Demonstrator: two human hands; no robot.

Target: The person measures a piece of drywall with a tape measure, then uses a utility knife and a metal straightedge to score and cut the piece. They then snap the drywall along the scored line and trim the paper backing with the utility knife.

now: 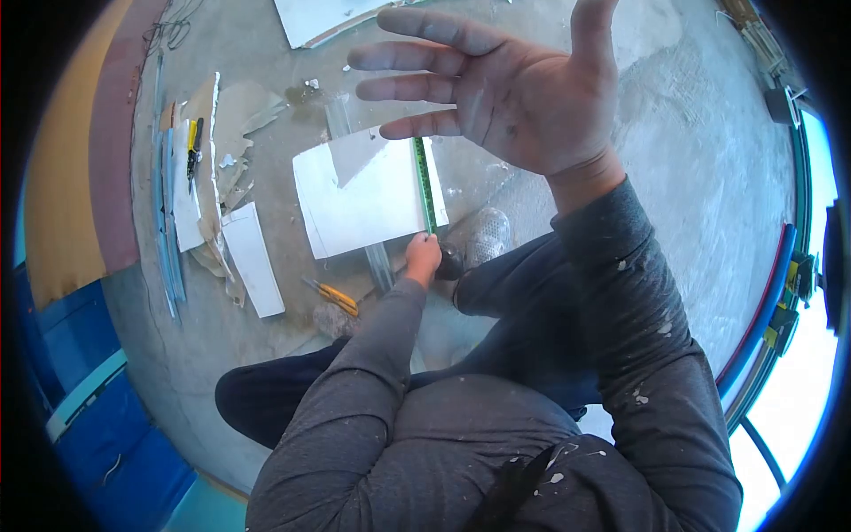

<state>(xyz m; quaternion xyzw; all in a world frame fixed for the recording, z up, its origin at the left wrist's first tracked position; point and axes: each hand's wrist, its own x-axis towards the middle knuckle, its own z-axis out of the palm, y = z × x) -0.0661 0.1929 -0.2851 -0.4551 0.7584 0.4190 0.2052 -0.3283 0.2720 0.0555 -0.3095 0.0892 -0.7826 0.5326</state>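
My right hand (532, 97) is raised close to the camera, palm showing and fingers spread, holding nothing. Lower down, my left hand (423, 259) is closed at the near end of a green tape measure (425, 186). The tape's blade runs away from me across a white board (363, 208) that looks like drywall, near its right edge. Part of the blade's far end is hidden behind or beside my right hand. A clear or metal strip (378, 264) pokes out from under the board. A yellow utility knife (337, 299) lies on the floor left of my left forearm.
Left of the board lie a narrow white offcut (253, 260), torn board scraps (235, 133), metal strips (167, 204) and a yellow-and-black tool (193, 146). Another white sheet (328, 18) is at the far edge. My shoe (487, 239) is beside the board; blue cabinets (115, 443) stand lower left.
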